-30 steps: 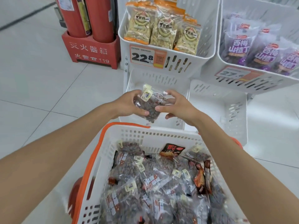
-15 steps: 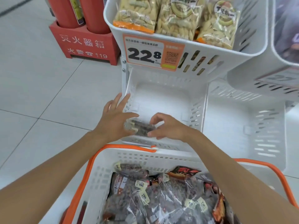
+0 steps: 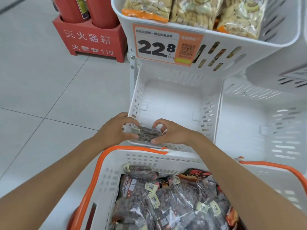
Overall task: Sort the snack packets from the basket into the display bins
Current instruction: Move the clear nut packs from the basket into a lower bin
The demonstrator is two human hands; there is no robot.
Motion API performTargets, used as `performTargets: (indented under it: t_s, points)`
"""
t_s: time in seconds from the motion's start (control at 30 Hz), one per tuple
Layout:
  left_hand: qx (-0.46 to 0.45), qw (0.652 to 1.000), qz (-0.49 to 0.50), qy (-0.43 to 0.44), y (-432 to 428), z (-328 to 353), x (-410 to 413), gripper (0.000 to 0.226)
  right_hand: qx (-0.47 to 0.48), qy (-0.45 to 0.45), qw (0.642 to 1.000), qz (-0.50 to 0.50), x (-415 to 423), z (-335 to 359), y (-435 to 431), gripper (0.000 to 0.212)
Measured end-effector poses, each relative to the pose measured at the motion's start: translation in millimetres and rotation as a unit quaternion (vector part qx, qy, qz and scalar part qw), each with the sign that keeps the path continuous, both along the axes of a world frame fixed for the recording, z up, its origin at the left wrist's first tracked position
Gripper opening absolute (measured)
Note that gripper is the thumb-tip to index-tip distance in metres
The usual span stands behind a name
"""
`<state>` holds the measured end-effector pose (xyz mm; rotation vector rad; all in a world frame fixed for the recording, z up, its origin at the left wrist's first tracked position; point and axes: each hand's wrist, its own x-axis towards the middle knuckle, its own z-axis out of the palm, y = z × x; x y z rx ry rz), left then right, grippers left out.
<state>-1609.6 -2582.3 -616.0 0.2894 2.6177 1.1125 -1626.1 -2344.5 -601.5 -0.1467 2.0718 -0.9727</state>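
Observation:
A clear snack packet of dark brown pieces sits low at the front inside wall of the lower white display bin. My left hand grips its left end and my right hand pinches its right end. Below them the white basket with orange handles holds several more packets of the same dark snack, some with red and black labels.
An upper white bin with a 22.8 price tag holds bags of pale seeds. A second lower bin stands to the right. A red fire extinguisher box stands on the tiled floor at the left.
Both hands carried the packet from chest height above the basket down and forward into the front of the lower bin. The view has moved closer to the bins.

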Motion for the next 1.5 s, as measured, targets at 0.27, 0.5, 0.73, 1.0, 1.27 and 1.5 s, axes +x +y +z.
performTargets:
  t_s: [0.27,0.5,0.73,1.0,1.27,1.5]
  points:
    - [0.047,0.997,0.063,-0.027,4,44,17,0.022,-0.008,0.178,0.976,-0.128,37,30,20,0.046]
    - [0.053,0.991,0.102,0.066,25,74,92,0.013,-0.035,0.230,0.963,-0.134,155,59,18,0.023]
    - [-0.007,1.000,0.019,0.014,24,69,167,0.024,0.063,0.016,0.995,0.076,239,-3,-18,0.091]
    - [0.025,0.973,-0.057,-0.223,27,56,200,0.080,-0.080,0.067,0.993,-0.056,249,14,-19,0.035]
    - [0.147,0.963,0.119,-0.191,24,36,197,0.057,-0.014,0.121,0.979,-0.162,209,20,31,0.057]
    - [0.183,0.952,0.164,-0.184,20,27,204,0.067,0.153,0.114,0.982,0.010,227,-41,38,0.072]
